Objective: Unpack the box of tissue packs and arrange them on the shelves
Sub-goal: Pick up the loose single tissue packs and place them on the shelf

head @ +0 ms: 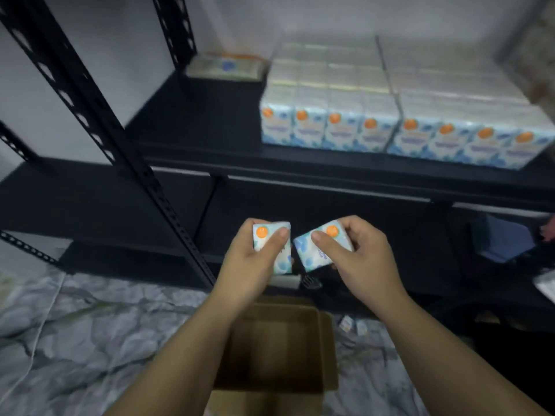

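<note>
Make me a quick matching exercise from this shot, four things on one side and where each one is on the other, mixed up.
Things:
1. upright tissue pack
2. tilted tissue pack
3. cardboard box
4. rows of tissue packs

Places:
A. on the black shelf
B. in the right hand
C. on the floor below the forearms
D. in the left hand

Pairs: 1-D, 2-B, 3-C, 4-A

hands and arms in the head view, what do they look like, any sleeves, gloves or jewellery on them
Both are bare. The left hand and right hand wear no gloves, and no rings show on the fingers. Both forearms are uncovered from the wrists down to the bottom edge of the picture, with no sleeve, watch or bracelet in view. The nails look short and unpainted, though the picture is somewhat blurred.
</note>
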The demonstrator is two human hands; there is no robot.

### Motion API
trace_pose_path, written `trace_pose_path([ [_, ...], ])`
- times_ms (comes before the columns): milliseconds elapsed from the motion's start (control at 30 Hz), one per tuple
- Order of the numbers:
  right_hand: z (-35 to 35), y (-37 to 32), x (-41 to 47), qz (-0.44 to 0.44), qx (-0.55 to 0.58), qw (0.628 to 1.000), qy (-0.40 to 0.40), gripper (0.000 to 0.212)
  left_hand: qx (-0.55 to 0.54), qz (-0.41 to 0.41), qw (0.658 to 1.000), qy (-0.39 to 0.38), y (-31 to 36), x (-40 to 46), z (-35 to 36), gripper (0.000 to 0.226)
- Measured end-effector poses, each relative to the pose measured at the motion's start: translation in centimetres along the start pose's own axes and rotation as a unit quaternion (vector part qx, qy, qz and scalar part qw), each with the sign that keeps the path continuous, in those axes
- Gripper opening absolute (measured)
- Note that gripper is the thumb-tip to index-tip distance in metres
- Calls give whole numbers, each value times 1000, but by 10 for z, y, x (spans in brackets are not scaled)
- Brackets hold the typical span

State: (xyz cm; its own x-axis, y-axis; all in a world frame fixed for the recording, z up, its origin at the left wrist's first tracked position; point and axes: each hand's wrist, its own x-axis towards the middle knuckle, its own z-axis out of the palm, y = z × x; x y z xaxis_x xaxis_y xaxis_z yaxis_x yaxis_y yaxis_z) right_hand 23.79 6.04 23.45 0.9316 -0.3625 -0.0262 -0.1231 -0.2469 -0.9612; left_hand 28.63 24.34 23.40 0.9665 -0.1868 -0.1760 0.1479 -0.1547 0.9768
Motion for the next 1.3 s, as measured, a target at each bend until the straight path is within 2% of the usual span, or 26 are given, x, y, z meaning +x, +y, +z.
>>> trace_pose_path([
  [167,66,-46,34,-8,30,999,10,24,-37,-14,999,10,26,46,-70,5],
  [233,84,-60,46,-10,29,999,21,28,-53,-18,998,17,34,63,-92,8],
  [400,109,-90,77,-30,5,999,35,15,-9,26,999,27,60,100,-131,11],
  [500,121,-106,92,-61,2,998,36,14,6,51,998,24,74,120,-147,12],
  [700,149,-124,128,-104,10,993,56,36,0,100,994,46,90,155,-160,35],
  [933,170,-125,172,-110,-63,989,70,33,110,129,981,90,91,189,-170,37],
  [1100,175,-112,180,-110,-146,980,78,62,218,173,955,105,83,198,-170,35],
  [1200,174,-110,174,-132,-166,976,55,66,254,210,940,85,78,195,-172,33],
  [1300,168,-110,171,-132,-153,979,33,63,279,224,932,55,71,189,-176,41],
])
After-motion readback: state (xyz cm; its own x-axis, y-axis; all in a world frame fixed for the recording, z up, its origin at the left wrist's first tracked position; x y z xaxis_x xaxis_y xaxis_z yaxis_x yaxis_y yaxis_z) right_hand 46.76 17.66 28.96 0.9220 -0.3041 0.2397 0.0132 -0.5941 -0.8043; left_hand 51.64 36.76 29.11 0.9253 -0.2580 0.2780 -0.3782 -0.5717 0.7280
